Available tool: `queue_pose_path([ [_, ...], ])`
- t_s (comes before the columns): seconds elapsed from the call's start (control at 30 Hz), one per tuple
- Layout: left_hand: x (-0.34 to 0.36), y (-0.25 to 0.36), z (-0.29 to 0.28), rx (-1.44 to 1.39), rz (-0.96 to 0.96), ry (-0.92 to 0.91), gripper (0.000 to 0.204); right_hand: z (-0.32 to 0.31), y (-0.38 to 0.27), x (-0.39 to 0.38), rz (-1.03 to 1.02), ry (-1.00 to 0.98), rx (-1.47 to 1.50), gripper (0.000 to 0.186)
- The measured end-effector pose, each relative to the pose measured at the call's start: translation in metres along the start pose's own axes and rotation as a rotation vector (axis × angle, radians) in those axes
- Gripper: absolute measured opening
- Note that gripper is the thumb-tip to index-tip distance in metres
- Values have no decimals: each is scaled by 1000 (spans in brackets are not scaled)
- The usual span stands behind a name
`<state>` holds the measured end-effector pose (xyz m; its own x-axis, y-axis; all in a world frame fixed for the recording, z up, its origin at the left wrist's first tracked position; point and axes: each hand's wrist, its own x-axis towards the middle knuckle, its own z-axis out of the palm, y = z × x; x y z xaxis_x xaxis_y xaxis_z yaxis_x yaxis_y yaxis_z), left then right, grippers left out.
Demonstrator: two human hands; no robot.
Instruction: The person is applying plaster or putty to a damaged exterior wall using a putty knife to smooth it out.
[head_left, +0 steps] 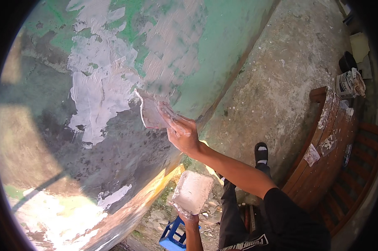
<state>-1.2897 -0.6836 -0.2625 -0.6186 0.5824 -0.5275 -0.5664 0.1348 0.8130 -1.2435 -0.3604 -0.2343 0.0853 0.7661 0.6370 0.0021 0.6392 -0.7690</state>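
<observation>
Pale, ridged paste (pixel 101 79) patches the green wall (pixel 216 62), upper left. Mid-frame, the right hand (pixel 182 131) pinches a thin, flat scraper (pixel 150 112) at the wall, whitened edge facing left, long axis near-vertical. Lower centre, the left hand (pixel 190 218) grips a squarish, paste-crusted tray (pixel 200 174) beside a blue stool (pixel 171 241); a wooden bench (pixel 302 182) stands lower right.

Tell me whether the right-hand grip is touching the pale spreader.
Touching. The head view shows it: the right-hand grip holds the pale spreader by its right side.
</observation>
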Motion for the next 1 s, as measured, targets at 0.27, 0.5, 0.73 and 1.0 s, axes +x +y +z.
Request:
queue_pose_path([
  [0.27,-4,-1,6,-177,-81,-147,50,23,2,62,41,137,-182,60],
  [0.5,2,-4,0,87,37,-33,66,1,-19,25,-44,14,27,60],
  [0.73,-9,-5,7,436,146,-25,56,7,-6,83,98,108,-156,56],
  [1.0,-3,-7,-4,-75,-5,35,51,-14,6,3,36,61,26,61],
])
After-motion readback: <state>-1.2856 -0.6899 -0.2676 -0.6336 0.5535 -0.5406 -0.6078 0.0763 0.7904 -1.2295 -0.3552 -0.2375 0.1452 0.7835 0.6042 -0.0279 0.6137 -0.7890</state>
